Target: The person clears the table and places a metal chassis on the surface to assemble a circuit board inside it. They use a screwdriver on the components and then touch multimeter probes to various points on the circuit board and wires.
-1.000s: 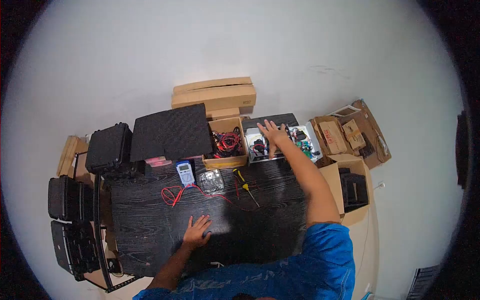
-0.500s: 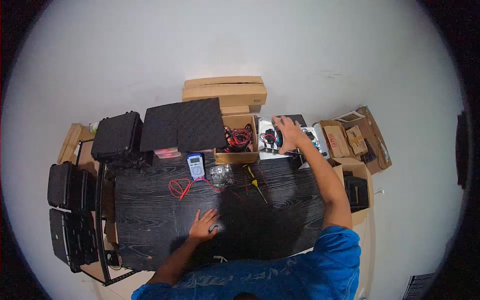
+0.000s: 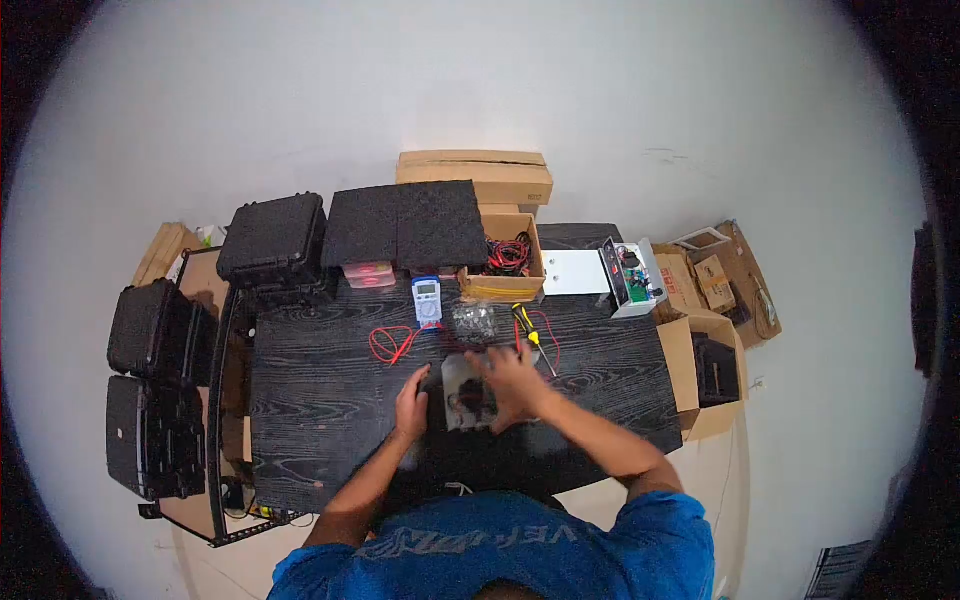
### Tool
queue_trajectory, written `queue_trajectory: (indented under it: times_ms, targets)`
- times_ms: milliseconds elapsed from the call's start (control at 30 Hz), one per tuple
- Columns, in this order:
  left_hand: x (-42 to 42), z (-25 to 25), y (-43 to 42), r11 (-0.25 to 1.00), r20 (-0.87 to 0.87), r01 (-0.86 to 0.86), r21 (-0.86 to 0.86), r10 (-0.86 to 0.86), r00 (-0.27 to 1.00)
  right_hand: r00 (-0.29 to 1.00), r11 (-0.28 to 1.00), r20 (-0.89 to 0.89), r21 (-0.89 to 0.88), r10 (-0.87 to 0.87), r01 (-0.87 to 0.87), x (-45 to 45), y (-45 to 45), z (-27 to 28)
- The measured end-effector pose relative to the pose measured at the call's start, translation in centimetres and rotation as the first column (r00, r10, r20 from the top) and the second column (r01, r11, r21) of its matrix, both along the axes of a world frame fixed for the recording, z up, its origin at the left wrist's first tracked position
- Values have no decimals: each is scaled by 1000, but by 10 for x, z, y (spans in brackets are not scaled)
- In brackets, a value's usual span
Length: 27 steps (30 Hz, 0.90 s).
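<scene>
Quantities: two hands (image 3: 411, 402) (image 3: 514, 382); one translucent box (image 3: 458, 376); one digital multimeter (image 3: 428, 303); one black-and-yellow screwdriver (image 3: 532, 334); one open carton of red-and-black cables (image 3: 500, 287); one table (image 3: 310, 400).

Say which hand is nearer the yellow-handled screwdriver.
Right. The right hand is close by the screwdriver, at its lower left; the left hand is farther off to the left.

Your right fingers (image 3: 494, 368) hide the right part of the grey object (image 3: 457, 374), its dark contents (image 3: 468, 402) blurred beside them; you cannot tell whether it touches the worktop (image 3: 320, 420); beyond those fingers, the clear packet (image 3: 474, 323) holds pieces too small to identify; the bottom edge crops your shirt (image 3: 450, 560).
</scene>
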<state>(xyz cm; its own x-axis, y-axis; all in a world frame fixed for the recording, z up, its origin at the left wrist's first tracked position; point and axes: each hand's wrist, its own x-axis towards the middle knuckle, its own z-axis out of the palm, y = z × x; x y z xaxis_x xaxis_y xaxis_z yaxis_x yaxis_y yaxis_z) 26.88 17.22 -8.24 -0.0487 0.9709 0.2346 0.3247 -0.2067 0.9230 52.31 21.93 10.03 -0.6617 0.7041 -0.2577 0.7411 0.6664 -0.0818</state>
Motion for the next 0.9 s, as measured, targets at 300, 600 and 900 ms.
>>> queue_trajectory:
  times_ms: [300, 600, 900]
  targets:
    - [-15, -20, -7, 998, -235, 62, 6, -59, 970, 1000, 999, 27, -52, 1, 0, -59, -53, -93]
    - [-26, -34, 0, 996, -275, 93, -2, -90, 957, 998, 995, -1, -82, 62, -62, -54, -44, -84]
    - [-31, -36, -3, 991, -356, 66, -116, -104, 929, 629, 806, -721, 170, -291, 568, 92, 121, -103]
